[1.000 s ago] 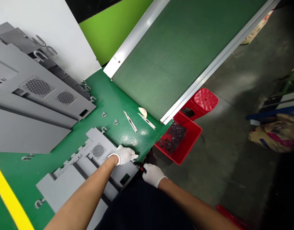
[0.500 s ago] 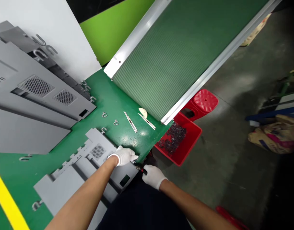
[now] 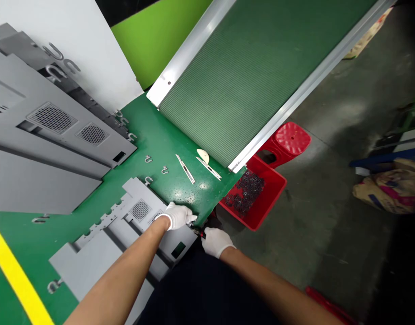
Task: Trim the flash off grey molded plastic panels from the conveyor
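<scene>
A grey plastic panel [image 3: 134,187] with vent grilles lies on the green tabletop [image 3: 153,131] in front of me. My left hand [image 3: 178,215], in a white glove, lies across its right part, fingers closed at the corner; a small grey bit shows under the fingertips, too covered to name. My gloved right hand [image 3: 216,242] is closed round red-and-black handled nippers [image 3: 198,231], whose jaws meet that same corner. Grey hook-shaped pieces stick out from the panel at its top corner [image 3: 148,181] and left corner [image 3: 54,285].
Two utility knives [image 3: 185,169] and a cream oval piece [image 3: 203,156] lie near the conveyor belt [image 3: 234,95]. Loose grey hooks [image 3: 165,170] are scattered close by. More grey panels [image 3: 65,149] stand at left. Below right are a red bin [image 3: 266,207] of dark pieces and a red stool [image 3: 291,137].
The view has shifted slightly. Both hands and the nippers stay at the panel's right corner, with little visible movement against it.
</scene>
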`<state>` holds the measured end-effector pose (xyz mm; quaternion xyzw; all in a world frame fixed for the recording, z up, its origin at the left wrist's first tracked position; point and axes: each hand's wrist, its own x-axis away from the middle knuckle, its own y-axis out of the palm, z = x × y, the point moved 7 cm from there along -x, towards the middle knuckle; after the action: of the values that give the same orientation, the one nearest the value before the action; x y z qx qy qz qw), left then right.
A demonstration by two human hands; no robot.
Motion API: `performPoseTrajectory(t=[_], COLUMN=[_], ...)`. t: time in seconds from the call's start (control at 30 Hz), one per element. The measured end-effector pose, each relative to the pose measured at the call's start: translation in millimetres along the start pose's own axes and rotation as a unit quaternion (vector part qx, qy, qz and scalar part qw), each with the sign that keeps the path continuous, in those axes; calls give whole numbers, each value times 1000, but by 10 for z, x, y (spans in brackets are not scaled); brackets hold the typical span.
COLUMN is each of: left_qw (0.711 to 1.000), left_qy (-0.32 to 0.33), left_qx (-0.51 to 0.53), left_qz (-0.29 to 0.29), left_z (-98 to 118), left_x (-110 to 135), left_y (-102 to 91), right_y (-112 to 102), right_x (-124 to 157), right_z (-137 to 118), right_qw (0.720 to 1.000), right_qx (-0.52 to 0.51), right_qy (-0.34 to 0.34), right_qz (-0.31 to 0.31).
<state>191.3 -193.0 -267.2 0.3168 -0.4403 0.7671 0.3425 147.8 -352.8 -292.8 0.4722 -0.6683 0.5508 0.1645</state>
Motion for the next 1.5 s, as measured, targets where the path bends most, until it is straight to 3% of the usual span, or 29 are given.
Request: performPoseTrajectory(t=[0.3, 0.6, 1.07, 1.3, 1.5], left_qw=[1000, 1000, 1000, 1000, 999], left_qy=[1, 7, 3, 16, 27], left_qx=[12, 23, -20, 7, 37], left_qz=[-3, 1, 13, 11, 9], left_z=[-44, -15, -59, -28, -4], left_x=[-38, 6, -32, -15, 62], left_y=[31, 1, 9, -2, 2], right_y=[-110, -8, -234, -62, -53], right_x=[-11, 41, -31, 10, -9], right_z=[0, -30, -82, -62, -86], right_qw=[998, 1000, 996, 1000, 1000], right_qx=[47, -3, 71, 11, 14], right_qy=[-34, 3, -50, 0, -5], right_qz=[12, 16, 10, 14, 25])
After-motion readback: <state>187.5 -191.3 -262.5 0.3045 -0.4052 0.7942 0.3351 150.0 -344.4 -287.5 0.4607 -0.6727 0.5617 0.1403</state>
